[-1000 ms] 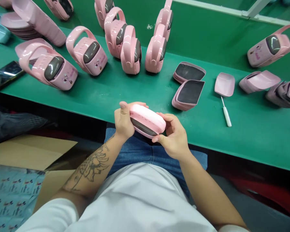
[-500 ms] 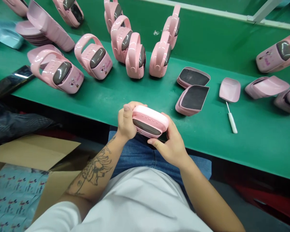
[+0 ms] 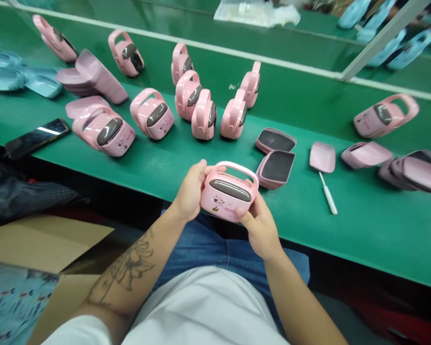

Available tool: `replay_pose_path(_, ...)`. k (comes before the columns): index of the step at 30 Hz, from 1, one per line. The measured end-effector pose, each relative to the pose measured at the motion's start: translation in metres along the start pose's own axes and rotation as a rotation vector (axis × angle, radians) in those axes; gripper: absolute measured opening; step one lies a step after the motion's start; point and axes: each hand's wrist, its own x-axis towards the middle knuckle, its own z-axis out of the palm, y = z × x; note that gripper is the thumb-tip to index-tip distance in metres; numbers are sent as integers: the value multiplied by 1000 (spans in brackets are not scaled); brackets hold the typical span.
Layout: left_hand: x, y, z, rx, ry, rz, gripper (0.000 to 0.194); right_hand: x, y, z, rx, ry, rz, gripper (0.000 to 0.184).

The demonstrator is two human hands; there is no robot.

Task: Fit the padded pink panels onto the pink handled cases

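Both hands hold one pink handled case (image 3: 225, 199) with a dark oval window and a small cartoon print, just above the near edge of the green table (image 3: 362, 230). My left hand (image 3: 190, 189) wraps its left end, thumb near the handle. Under and along its right side, my right hand (image 3: 259, 225) grips with curled fingers. The case's printed front faces me, handle up.
Several finished pink cases (image 3: 154, 115) stand in the middle and left of the table. Stacked pink lids with dark pads (image 3: 277, 167) lie just right of my hands, beside a small white-handled tool (image 3: 328, 196). A phone (image 3: 36, 138) lies at left. An open cardboard box (image 3: 39, 249) sits below.
The case has been turned in my hands so its front and handle face up toward me. My view has lifted, showing more of the table's far side.
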Motion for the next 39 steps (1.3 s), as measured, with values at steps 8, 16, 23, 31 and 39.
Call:
replay_pose_path(8, -38, 9, 22, 318, -331, 335, 98, -10, -36, -10, 162, 264, -120, 56)
replay_pose_path(16, 101, 22, 60, 666, -56, 811, 37, 157, -154, -111, -392, 678, -305, 55)
replay_pose_path(23, 122, -1, 43, 722, 46, 967, 17, 292, -145, -167, -781, 856, -51, 42)
replay_pose_path(31, 121, -12, 46, 863, -104, 833, 23, 275, -132, -164, -1085, 694, -60, 46)
replay_pose_path(39, 128, -23, 53, 874, -221, 601, 54, 205, -112, -144, -1135, 153, 59, 25)
